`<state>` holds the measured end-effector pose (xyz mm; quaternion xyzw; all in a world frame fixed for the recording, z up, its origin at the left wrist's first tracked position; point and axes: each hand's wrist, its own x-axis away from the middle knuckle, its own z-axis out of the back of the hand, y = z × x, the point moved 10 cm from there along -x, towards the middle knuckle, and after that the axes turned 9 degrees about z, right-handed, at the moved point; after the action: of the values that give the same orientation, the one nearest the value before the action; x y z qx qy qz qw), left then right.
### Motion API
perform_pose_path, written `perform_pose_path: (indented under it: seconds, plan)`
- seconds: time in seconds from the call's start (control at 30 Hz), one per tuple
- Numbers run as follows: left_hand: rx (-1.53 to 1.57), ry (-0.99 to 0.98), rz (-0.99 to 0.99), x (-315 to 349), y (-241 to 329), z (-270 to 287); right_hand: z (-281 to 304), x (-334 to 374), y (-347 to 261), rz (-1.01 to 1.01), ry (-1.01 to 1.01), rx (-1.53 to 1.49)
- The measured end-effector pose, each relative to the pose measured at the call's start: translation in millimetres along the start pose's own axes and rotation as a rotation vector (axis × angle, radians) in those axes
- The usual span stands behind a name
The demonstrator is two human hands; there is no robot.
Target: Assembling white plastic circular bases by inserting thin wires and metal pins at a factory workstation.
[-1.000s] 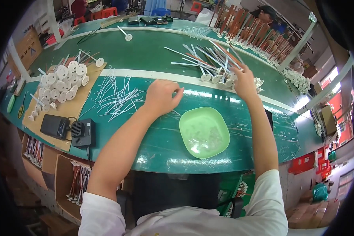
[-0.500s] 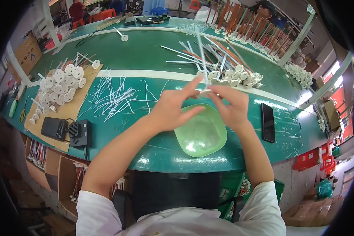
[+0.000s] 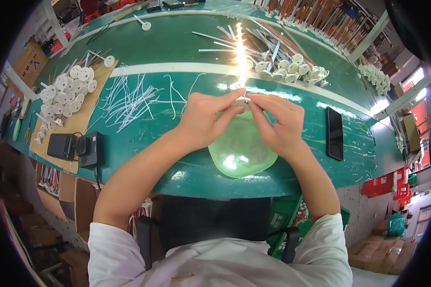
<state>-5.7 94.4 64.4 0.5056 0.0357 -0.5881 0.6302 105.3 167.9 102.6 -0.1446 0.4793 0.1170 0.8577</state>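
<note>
Over a green plastic bowl (image 3: 243, 153), my two hands pinch the white round base (image 3: 242, 102) of an LED light stick (image 3: 241, 57). The stick rises away from me and glows a bright warm white along its length. My left hand (image 3: 201, 117) grips the base from the left with thumb and forefinger. From the other side my right hand (image 3: 280, 123) holds the same base at its edge. Glare hides the stick's details. What the bowl holds is hard to make out.
White wires (image 3: 134, 103) lie left of my hands. More round-based sticks are heaped on cardboard (image 3: 88, 122) at left and in a pile (image 3: 292, 69) ahead. A black phone (image 3: 334, 134) lies at right. Black boxes (image 3: 92, 149) sit near the left edge.
The light stick, unlit before, now glows. My left thumb has come up from the bowl onto the base, and both hands close round it.
</note>
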Motion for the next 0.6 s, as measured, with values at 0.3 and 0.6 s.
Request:
perform_pose_path:
  seconds: [0.3,0.6]
  plan:
    - [0.066,-0.034,-0.049,-5,18,2,-14,15,19,-0.291,-0.007,-0.274]
    - [0.104,-0.049,0.246,-4,-33,-3,-58,39,21,-0.423,-0.715,0.068]
